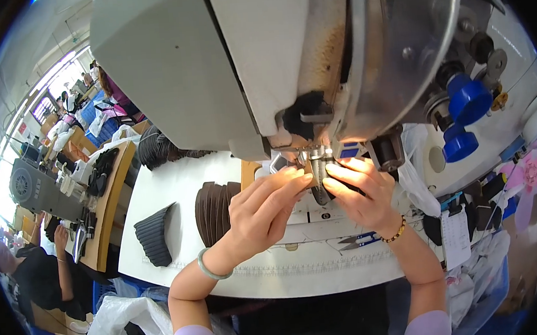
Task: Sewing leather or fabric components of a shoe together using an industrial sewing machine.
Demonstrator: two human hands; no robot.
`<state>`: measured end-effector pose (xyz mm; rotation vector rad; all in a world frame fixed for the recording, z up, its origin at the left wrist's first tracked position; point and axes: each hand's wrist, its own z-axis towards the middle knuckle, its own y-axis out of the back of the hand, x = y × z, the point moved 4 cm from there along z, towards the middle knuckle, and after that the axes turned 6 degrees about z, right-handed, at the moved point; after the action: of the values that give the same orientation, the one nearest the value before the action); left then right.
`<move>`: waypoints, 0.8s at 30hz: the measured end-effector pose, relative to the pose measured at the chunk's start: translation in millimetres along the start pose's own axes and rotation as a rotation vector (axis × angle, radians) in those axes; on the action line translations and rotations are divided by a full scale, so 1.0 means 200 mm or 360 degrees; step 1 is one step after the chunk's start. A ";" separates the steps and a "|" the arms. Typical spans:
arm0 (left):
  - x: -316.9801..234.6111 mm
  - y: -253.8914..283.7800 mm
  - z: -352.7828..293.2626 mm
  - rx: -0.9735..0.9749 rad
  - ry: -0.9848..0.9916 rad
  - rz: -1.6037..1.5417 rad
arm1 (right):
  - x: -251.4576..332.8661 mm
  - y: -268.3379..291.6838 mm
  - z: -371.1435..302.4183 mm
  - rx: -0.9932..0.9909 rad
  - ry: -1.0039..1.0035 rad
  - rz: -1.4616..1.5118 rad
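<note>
Under the needle area of a large grey sewing machine (211, 65) lies a small dark fabric piece (321, 195), mostly covered by my fingers and the presser foot (319, 156). My left hand (260, 208) comes in from the left, its fingertips pinched together at the piece's left edge. On the other side, my right hand (365, 193) has its bent fingers closed on the right edge, close to the foot. A lamp lights both sets of fingertips brightly. Thread snips (361, 241) with dark blue handles lie beside my right wrist.
Left of my hands lie a brown ribbed stack (212, 215) and a black ribbed piece (155, 234). Rolled dark fabric (158, 147) sits behind. Blue knobs (468, 99) project at right, near a pink fan (527, 177). A co-worker (42, 276) sits at another machine, far left.
</note>
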<state>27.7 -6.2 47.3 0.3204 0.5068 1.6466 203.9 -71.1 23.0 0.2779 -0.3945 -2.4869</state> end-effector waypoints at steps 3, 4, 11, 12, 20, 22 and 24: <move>-0.06 0.00 -0.03 0.0046 -0.0165 0.0158 | 0.01 0.00 0.01 0.0012 -0.0030 0.0005; -0.08 -0.02 -0.05 0.0056 -0.0180 0.0216 | 0.01 0.00 0.01 0.0012 -0.0038 0.0002; -0.12 -0.08 -0.07 -0.0016 -0.0432 0.0615 | 0.01 -0.01 -0.01 -0.0001 -0.0036 -0.0010; -0.12 -0.08 -0.07 -0.0019 -0.0432 0.0615 | 0.00 -0.01 -0.01 -0.0006 -0.0033 -0.0006; -0.13 -0.08 -0.06 -0.0093 -0.0675 0.0747 | -0.02 0.00 -0.03 -0.0033 -0.0143 0.0212; -0.13 -0.07 -0.05 -0.0088 -0.0693 0.0738 | -0.07 0.01 -0.08 -0.0014 -0.0331 0.0492; -0.12 -0.06 -0.05 -0.0075 -0.0694 0.0720 | -0.13 0.02 -0.13 -0.0003 -0.0782 0.0695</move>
<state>36.7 -30.0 33.7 0.7813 0.0629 1.9451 234.1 -64.7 3.8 -0.3933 -0.5798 -2.0974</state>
